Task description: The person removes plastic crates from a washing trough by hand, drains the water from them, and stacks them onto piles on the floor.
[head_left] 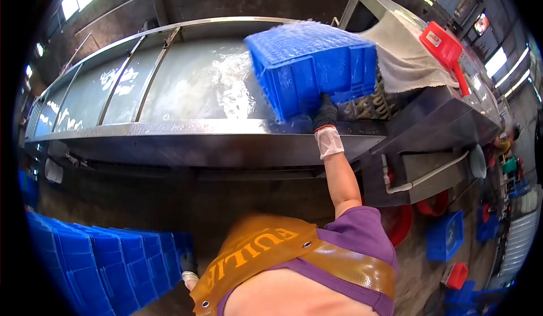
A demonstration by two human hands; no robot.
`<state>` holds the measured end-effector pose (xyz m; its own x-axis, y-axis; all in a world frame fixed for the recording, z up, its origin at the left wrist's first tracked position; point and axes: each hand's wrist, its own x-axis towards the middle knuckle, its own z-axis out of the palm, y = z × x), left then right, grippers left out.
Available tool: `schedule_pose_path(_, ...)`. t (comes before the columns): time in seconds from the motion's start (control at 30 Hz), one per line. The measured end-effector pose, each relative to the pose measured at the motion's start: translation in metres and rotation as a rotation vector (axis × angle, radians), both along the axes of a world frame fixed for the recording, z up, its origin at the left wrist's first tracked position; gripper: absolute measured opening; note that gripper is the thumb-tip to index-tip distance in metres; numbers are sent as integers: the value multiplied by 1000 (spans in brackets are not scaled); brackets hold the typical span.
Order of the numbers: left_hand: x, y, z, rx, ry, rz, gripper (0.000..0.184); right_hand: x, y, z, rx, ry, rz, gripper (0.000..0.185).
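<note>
My right hand [326, 114], in a dark glove with a white cuff, is closed on the near edge of a wet blue plastic crate [317, 70]. The crate is tilted over the right part of a long metal water tank [186, 126], its patterned broad face upward. Water splashes along its top, and the surface beside it is churned. Low on the left, my left hand [187, 263], gloved too, is at the end of a row of nested blue crates [107, 259]; its fingers are hard to make out.
Metal bars [156, 75] cross the tank. Whitish pieces [373, 105] show under the held crate. A pale cloth [410, 61] and a red scoop [444, 45] lie on the metal housing at right. Red tubs [399, 225] and a blue crate [445, 237] stand on the floor.
</note>
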<state>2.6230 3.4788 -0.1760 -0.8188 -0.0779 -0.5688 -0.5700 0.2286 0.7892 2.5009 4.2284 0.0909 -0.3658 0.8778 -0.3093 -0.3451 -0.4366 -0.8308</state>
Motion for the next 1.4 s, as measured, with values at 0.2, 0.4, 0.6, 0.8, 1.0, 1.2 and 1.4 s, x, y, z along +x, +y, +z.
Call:
schedule_pose_path(0.2, -30, 9, 40, 4, 157, 34, 27, -4, -95, 109, 715, -60, 59, 52)
schedule_pose_path(0.4, -30, 16, 115, -50, 425, 91, 26, -37, -180, 156, 1003, 136, 456, 43)
schedule_pose_path(0.6, -52, 64, 290, -112, 752, 141, 37, -47, -258, 184, 1415, -87, 456, 46)
schedule_pose_path(0.8, -103, 111, 417, -551, 1237, 27, 72, -47, -303, 182, 1950, 6, 492, 53)
schedule_pose_path(1.0, -139, 153, 379, -349, 1233, -34, 95, -43, -315, 187, 2191, 402, 679, 55)
schedule_pose_path(1.2, -107, 180, 302, -228, 1217, 247, 89, 0, -290, 178, 2175, 183, 624, 87)
schedule_pose_path(1.4, -76, 192, 336, -417, 1182, 280, 91, 7, -203, 66, 1398, 82, 908, 102)
